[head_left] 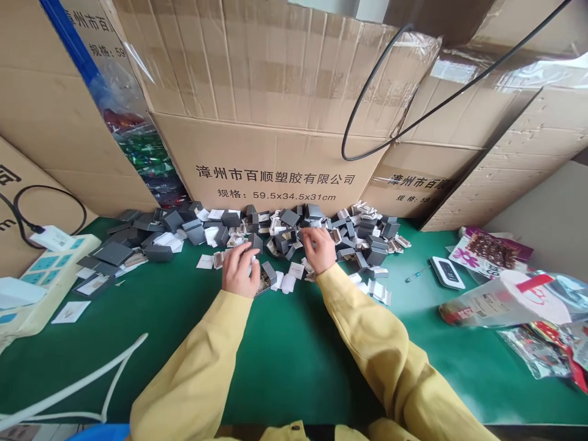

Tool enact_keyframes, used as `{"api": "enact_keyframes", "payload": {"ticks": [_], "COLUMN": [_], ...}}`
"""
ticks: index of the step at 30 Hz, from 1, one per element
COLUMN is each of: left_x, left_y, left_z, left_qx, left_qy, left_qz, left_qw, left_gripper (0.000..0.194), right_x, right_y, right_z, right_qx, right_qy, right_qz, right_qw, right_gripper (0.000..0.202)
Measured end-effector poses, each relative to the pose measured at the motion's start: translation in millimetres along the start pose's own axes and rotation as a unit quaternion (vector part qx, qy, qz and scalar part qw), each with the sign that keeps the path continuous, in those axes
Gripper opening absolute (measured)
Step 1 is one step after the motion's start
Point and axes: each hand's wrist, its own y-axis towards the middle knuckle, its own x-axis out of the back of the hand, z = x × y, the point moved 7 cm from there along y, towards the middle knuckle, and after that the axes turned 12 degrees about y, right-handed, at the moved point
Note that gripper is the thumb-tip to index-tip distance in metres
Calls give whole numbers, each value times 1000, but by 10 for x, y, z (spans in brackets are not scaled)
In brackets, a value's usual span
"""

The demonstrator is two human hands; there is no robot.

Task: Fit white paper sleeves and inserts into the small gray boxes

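Observation:
At the near edge of a pile of small dark grey boxes (290,217) and white inserts, my left hand (241,269) has its fingers curled, with a bit of white showing by the thumb. What it holds is mostly hidden. A grey box (255,242) lies just beyond those fingers, and an open box (269,274) is right beside the hand. My right hand (320,251) reaches into the middle of the pile, its fingers bent and pinched together; their grip is hard to make out. White paper pieces (288,283) lie on the green table between the hands.
Large cardboard boxes (271,153) wall off the back of the green table (294,355). A power strip (50,269) stands at left near a white cable (82,383). On the right are a phone-like white device (447,273), a plastic cup (500,303) and snack packets (537,352).

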Motion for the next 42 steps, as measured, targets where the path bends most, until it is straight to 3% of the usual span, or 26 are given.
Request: {"api": "enact_keyframes", "payload": {"ticks": [2, 5, 7, 12, 23, 29, 35, 42], "left_x": [-89, -146, -156, -195, -272, -266, -303, -336], "left_y": [-42, -76, -85, -106, -134, -140, -142, -160], "left_z": [-138, -188, -182, -148, -79, -94, -80, -68], "left_qx": [-58, -96, -110, -104, -69, -68, -47, -49], "left_qy": [-17, -27, -28, -26, 3, 7, -7, -1], "left_qz": [45, 74, 76, 73, 99, 104, 109, 129], "left_qw": [997, 992, 991, 992, 993, 992, 993, 990], "left_gripper": [29, 33, 32, 26, 28, 29, 32, 34], "right_x": [-71, -412, -595, -787, -576, -430, -738, -974], "right_y": [290, 559, 642, 749, 899, 916, 833, 919], "right_z": [-4, -46, -65, -97, -408, -430, -290, -441], "right_qx": [-13, -24, -28, -23, -63, -58, 90, 37], "right_qy": [-45, -148, -200, -244, -320, -346, -308, -325], "right_qz": [61, 220, 255, 229, 284, 221, 293, 342], "right_qw": [997, 964, 946, 942, 902, 910, 901, 881], "right_gripper": [35, 32, 31, 34, 40, 35, 31, 33]}}
